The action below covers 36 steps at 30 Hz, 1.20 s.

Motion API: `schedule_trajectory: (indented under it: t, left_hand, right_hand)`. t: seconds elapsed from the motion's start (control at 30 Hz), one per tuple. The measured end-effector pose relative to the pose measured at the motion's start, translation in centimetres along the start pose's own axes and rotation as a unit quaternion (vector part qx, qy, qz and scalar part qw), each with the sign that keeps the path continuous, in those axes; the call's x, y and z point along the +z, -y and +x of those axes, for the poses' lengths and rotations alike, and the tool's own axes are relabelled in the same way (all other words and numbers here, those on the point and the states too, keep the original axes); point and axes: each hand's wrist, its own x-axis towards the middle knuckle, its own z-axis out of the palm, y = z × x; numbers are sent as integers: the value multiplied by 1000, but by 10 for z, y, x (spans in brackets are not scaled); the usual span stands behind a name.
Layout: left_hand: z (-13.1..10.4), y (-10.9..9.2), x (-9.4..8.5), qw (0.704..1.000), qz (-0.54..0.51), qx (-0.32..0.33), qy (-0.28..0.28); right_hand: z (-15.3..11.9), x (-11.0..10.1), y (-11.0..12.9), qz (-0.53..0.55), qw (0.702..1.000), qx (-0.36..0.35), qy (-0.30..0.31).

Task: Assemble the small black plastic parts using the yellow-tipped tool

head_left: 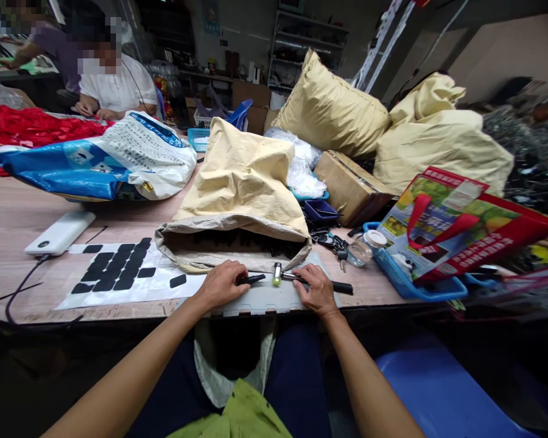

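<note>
My left hand (pixel 223 283) is closed on a small slim black part (pixel 254 279) that points to the right. In my right hand (pixel 316 289) is a small hammer (pixel 277 274), its metal head close to the tip of the black part and its black handle sticking out to the right. Both hands rest over a pale grey board (pixel 271 300) at the table's front edge. Just behind them, a cream cloth sack (pixel 242 176) lies with its mouth facing me. Dark pieces show dimly inside it.
A white sheet with black stickers (pixel 119 267) and a white power bank (pixel 60 233) lie left. A blue-white bag (pixel 95 159) stands behind them. On the right are a wooden box (pixel 351 185), a jar (pixel 368 246) and a blue basket (pixel 404 277). Two people sit far left.
</note>
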Motion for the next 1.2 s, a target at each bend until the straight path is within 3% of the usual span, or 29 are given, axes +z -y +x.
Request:
schedule_trajectory:
  t: [0.1, 0.3, 0.47, 0.63, 0.77, 1.0, 1.2]
  left_hand:
    - [-14, 13, 8, 999, -30, 17, -23]
    - [-10, 19, 13, 996, -81, 14, -40]
    - [-6, 20, 16, 991, -113, -36, -62]
    - [-3, 16, 17, 989, -113, -71, -57]
    - [-4, 13, 17, 990, -107, -70, -64]
    - [-5, 13, 19, 992, -69, -63, -78]
    - [-6, 13, 22, 990, -87, -58, -90]
  right_hand:
    - [0, 1, -3, -9, 1000, -9, 1]
    - [5, -7, 3, -3, 1000, -24, -10]
    - [13, -18, 49, 32, 997, 24, -72]
    - [19, -9, 102, 107, 992, 58, -43]
    - [18, 2, 124, 106, 992, 51, -44]
    - [11, 15, 130, 5, 1000, 19, -21]
    - [7, 9, 124, 15, 997, 40, -61]
